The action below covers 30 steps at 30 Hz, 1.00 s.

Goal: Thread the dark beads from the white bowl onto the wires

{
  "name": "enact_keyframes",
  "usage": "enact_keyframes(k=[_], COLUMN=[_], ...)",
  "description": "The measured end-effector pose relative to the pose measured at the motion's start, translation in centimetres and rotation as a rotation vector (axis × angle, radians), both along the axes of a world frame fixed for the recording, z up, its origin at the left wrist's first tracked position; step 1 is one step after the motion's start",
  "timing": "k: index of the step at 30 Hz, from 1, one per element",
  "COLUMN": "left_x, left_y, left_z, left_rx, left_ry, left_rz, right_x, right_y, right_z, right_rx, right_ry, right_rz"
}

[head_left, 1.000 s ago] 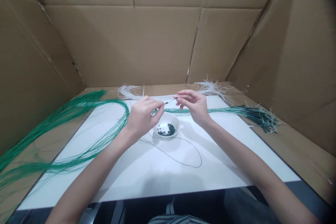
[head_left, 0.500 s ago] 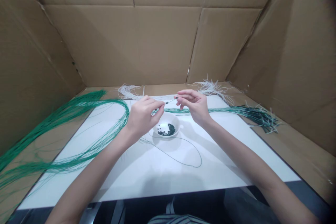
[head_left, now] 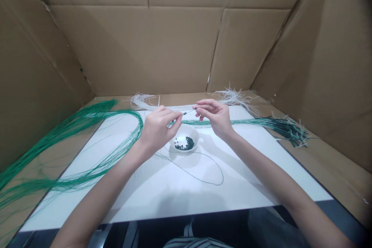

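Above the bowl, my left hand (head_left: 158,127) pinches a thin green string, with small dark beads (head_left: 184,113) on it just beyond the fingertips. My right hand (head_left: 216,116) holds a small dark bead (head_left: 195,108) between thumb and fingers, at the other end of the short stretch of string (head_left: 190,111) between the hands. Below them stands a white bowl (head_left: 198,139) with dark green beads (head_left: 189,144) gathered on its right side. A loop of green string (head_left: 222,178) lies on the table in front of the bowl.
Long green strands (head_left: 58,159) curve over the left of the white table (head_left: 139,201). Their dark, knotted-looking ends (head_left: 290,131) lie at the right edge. White strands (head_left: 236,99) lie along the back. Cardboard walls (head_left: 180,46) enclose the back and sides.
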<state>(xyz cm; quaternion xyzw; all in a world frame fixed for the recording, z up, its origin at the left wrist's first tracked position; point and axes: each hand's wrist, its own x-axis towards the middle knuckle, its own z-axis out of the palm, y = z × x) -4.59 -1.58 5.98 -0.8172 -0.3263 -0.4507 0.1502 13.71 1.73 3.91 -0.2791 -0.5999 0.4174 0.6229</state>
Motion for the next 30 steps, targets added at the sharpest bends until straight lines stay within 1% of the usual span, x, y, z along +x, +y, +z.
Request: enact_keyframes(k=[16, 30], left_x=[-0.08, 0.03], left_y=[0.04, 0.07], left_z=[-0.06, -0.08], left_rx=[-0.009, -0.006], left_ry=[-0.009, 0.001], left_rz=[-0.001, -0.004], right_x=[0.10, 0.05], right_y=[0.02, 0.00], right_z=[-0.03, 0.04], right_rx=[0.006, 0.000], right_ry=[-0.044, -0.035], right_rz=[-0.032, -0.026])
